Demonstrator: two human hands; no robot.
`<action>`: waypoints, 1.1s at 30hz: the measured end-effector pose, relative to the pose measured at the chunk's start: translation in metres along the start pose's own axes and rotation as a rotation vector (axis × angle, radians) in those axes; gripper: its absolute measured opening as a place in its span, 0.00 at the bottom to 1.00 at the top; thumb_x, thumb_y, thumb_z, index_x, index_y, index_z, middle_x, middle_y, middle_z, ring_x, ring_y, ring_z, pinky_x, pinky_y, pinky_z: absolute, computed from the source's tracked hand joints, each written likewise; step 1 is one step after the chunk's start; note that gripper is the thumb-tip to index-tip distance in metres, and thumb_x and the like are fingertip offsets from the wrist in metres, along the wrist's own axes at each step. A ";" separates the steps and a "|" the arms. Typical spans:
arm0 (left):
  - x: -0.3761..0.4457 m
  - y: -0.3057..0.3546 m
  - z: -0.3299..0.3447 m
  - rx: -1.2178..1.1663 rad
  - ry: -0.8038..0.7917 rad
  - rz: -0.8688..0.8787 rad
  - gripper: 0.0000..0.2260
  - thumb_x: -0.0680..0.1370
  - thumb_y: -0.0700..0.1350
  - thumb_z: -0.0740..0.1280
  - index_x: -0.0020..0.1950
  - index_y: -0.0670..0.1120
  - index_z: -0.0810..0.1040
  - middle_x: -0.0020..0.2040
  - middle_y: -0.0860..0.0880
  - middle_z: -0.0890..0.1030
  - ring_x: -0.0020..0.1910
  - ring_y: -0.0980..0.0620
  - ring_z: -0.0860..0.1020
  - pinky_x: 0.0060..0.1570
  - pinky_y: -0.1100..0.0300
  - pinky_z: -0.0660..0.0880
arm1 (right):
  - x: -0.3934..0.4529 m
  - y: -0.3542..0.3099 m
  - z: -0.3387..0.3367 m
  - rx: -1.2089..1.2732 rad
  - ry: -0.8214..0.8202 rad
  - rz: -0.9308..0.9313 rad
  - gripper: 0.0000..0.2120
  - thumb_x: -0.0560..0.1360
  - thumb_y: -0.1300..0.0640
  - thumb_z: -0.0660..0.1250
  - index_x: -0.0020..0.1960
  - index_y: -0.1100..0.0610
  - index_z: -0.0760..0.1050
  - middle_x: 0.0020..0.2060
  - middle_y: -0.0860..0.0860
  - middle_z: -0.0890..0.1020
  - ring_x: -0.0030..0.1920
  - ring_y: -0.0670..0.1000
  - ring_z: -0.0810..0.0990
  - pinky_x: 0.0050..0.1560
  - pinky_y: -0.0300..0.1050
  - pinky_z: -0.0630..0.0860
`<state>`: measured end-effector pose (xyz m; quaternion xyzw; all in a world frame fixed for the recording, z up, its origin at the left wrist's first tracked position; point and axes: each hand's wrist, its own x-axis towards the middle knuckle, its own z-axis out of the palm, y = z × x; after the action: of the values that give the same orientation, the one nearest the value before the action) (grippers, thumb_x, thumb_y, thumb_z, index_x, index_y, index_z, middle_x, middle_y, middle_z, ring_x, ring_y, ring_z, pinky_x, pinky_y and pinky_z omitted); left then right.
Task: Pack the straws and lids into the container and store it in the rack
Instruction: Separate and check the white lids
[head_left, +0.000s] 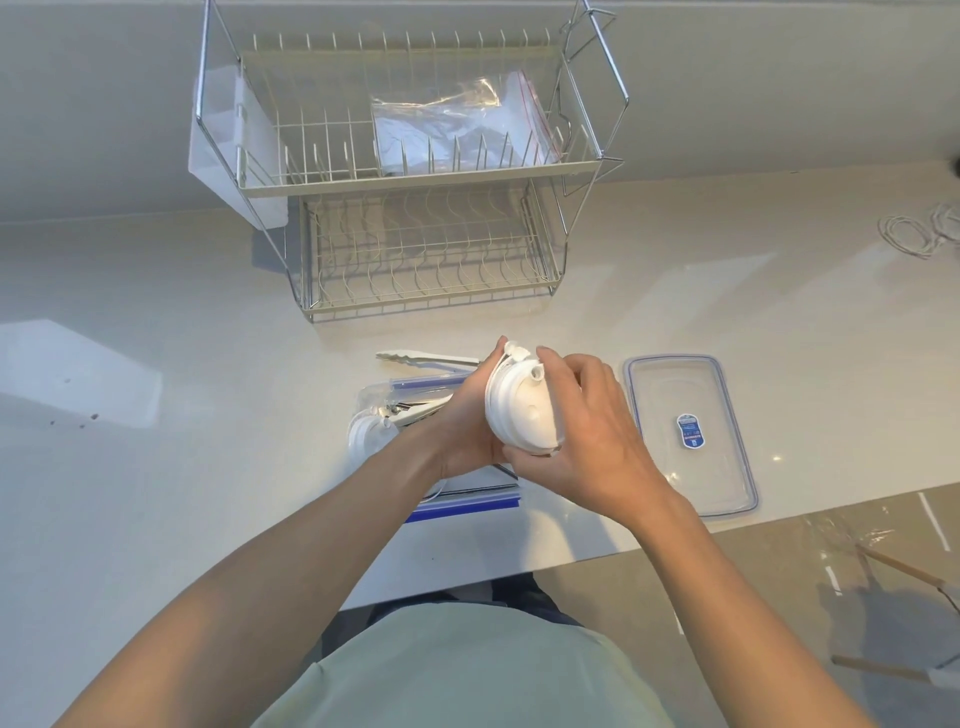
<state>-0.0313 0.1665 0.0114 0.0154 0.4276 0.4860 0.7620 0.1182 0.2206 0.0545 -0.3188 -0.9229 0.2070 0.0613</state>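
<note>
Both my hands hold a stack of white round lids (524, 410) on edge above the clear container (374, 395). My left hand (467, 421) cups the stack from the left and behind. My right hand (587, 431) grips it from the right, fingers over the top. The container has blue clips (462, 506) and lies mostly hidden under my left forearm; more white lids (366, 434) and straws (415, 408) show inside it. Its clear cover (691, 431) with a blue rim and a label lies flat to the right. The two-tier wire rack (415, 171) stands behind.
Metal tongs (426, 358) lie on the white counter just behind the container. A clear zip bag (457, 124) rests on the rack's top tier. A white coiled cable (919, 234) lies far right. The counter's front edge (779, 519) runs close below the cover.
</note>
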 end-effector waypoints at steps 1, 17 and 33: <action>0.001 0.000 -0.001 0.007 -0.005 -0.006 0.33 0.78 0.74 0.52 0.57 0.52 0.85 0.59 0.42 0.81 0.64 0.40 0.75 0.75 0.38 0.56 | 0.000 0.000 0.001 -0.019 0.001 0.000 0.47 0.64 0.38 0.74 0.77 0.52 0.60 0.61 0.52 0.69 0.59 0.55 0.69 0.59 0.50 0.74; 0.008 0.009 -0.001 0.011 -0.030 -0.053 0.34 0.75 0.75 0.56 0.57 0.47 0.81 0.52 0.43 0.82 0.54 0.44 0.80 0.62 0.48 0.72 | -0.003 -0.005 0.013 -0.073 0.047 0.095 0.48 0.66 0.38 0.74 0.79 0.53 0.58 0.60 0.56 0.70 0.57 0.57 0.71 0.53 0.52 0.76; 0.026 0.007 0.011 0.222 -0.094 0.162 0.14 0.82 0.45 0.63 0.62 0.37 0.79 0.54 0.39 0.81 0.52 0.42 0.80 0.47 0.53 0.78 | -0.012 0.050 -0.002 0.647 -0.074 0.395 0.35 0.78 0.48 0.72 0.80 0.48 0.62 0.65 0.47 0.68 0.61 0.45 0.74 0.59 0.39 0.74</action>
<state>-0.0247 0.1939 0.0043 0.1570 0.4399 0.4944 0.7331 0.1559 0.2493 0.0359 -0.4468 -0.7322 0.5070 0.0843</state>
